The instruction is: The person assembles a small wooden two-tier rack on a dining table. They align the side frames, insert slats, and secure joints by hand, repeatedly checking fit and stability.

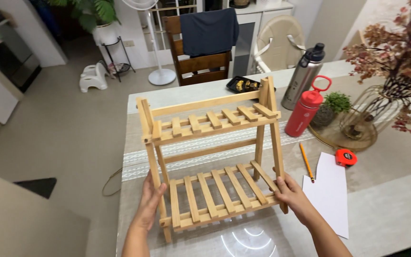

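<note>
We look down on a long table [396, 209] under a pale runner, and at its near middle stands a two-tier wooden slatted rack [215, 162], upright on its legs, which we take as our landmark. The rack is held from both ends: our left hand [149, 202] grips its left front leg beside the lower shelf, fingers wrapped around the post, and our right hand [288, 190] clasps its right front leg at the lower shelf's end, fingers curled on the wood. Behind the rack, beyond the table's far edge, a wooden chair [203, 62] carries a dark cloth over its back. Far right of the rack a vase of dried reddish foliage [396, 52] sits on a round gold tray [343, 138], with a small green potted plant [334, 107] beside it. Just right of the rack's top shelf stand a steel bottle [303, 78] and a red bottle [305, 112]. Right of the lower shelf lies a white sheet of paper [331, 192], a yellow pencil [306, 162] along its left edge, and an orange tape measure [346, 157] just past it.
</note>
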